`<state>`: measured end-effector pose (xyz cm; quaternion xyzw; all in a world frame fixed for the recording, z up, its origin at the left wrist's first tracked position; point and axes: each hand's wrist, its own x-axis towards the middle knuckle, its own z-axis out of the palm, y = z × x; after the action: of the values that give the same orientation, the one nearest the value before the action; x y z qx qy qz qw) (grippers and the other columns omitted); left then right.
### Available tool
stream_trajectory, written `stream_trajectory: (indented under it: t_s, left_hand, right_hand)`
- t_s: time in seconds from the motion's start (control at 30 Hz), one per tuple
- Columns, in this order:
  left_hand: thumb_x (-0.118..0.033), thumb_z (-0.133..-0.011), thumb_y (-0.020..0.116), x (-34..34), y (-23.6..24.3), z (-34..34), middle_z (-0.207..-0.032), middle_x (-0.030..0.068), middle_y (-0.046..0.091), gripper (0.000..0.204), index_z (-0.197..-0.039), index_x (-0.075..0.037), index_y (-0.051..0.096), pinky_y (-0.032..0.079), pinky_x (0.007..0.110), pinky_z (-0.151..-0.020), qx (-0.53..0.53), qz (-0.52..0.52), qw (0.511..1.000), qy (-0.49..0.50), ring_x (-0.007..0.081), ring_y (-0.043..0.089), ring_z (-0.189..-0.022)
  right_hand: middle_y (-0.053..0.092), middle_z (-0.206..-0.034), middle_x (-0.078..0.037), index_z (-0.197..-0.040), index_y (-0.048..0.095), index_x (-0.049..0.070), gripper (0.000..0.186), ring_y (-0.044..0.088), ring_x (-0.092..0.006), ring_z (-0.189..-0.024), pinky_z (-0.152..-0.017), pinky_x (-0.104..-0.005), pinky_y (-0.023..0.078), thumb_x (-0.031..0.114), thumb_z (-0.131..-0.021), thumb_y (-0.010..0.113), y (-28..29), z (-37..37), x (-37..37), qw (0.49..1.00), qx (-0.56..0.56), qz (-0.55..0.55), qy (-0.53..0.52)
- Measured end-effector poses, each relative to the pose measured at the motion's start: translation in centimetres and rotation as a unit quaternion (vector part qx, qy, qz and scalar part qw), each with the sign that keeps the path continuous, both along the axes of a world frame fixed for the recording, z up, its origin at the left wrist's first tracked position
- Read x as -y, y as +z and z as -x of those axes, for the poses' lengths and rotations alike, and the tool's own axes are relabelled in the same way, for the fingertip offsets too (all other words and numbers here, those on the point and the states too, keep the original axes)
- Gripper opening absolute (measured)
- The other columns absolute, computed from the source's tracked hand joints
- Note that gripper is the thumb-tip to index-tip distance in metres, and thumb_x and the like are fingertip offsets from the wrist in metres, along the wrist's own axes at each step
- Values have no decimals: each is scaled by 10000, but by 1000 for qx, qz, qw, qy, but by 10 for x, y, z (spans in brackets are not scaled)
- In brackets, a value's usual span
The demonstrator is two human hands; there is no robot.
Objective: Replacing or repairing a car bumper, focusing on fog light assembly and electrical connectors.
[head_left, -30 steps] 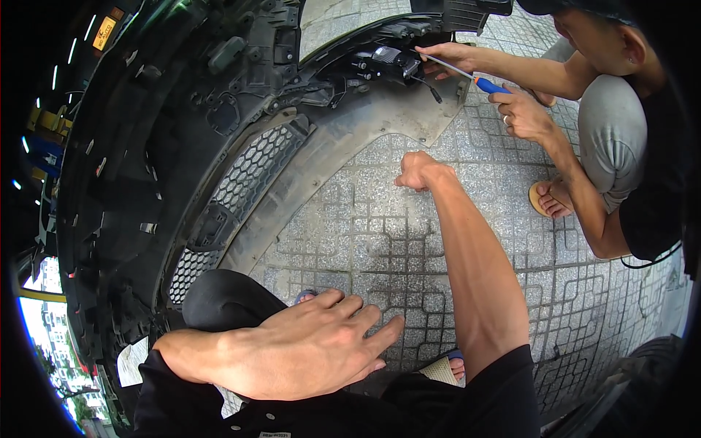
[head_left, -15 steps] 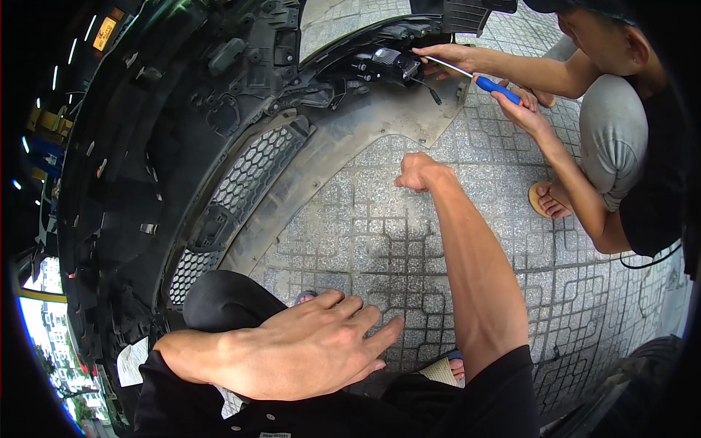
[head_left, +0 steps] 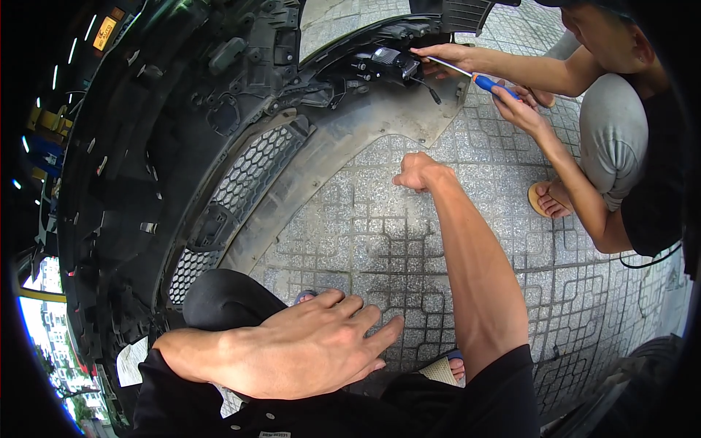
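Over my dark-trousered knee [head_left: 226,303], my left hand [head_left: 314,347] lies back up with its fingers apart and nothing in it. My right hand [head_left: 418,172] is stretched forward above the paving, its fingers curled in. Nothing sticks out of it, though its palm side is hidden. Beyond it lies a large black car bumper [head_left: 139,175] with honeycomb mesh grilles [head_left: 255,164]. At the bumper's far end, a co-worker holds a blue-handled screwdriver [head_left: 493,85], its shaft pointing to a lamp-like unit [head_left: 394,62] with a short cable. Neither of my hands touches the bumper.
The co-worker [head_left: 613,131] crouches at the far right, a sandaled foot [head_left: 551,200] on the patterned grey paving [head_left: 365,226]. A dusty grey panel edge [head_left: 350,120] runs along the bumper. My own sandal [head_left: 442,370] shows near the lower edge. Dark rounded shapes [head_left: 621,387] stand at lower right.
The co-worker's hand on the screwdriver handle has shifted slightly up and left. My two hands have hardly moved.
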<state>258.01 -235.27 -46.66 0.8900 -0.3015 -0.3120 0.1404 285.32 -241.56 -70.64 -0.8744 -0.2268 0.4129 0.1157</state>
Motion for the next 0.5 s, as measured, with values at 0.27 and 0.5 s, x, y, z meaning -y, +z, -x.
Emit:
stream_trajectory:
  t_s: [0.27,0.5]
  left_hand:
    - [-372,-1105,538,-2,1,0,-1132,182,648,556,-1478,41,537,503,446,-998,6,-17,1000,-14,330,653,-1088]
    - [-369,-1106,537,-1,2,1,-1141,186,647,556,-1481,41,534,502,442,-1005,2,-19,1000,-8,334,653,-1101]
  right_hand:
    - [656,-1470,-107,-1429,672,93,518,649,-304,-1339,-1103,-517,552,307,-958,703,-2,-2,-3,999,-28,18,13]
    - [647,-1483,-111,-1427,673,88,521,647,-303,-1344,-1105,-511,549,290,-948,705,1,-2,0,999,-28,19,1]
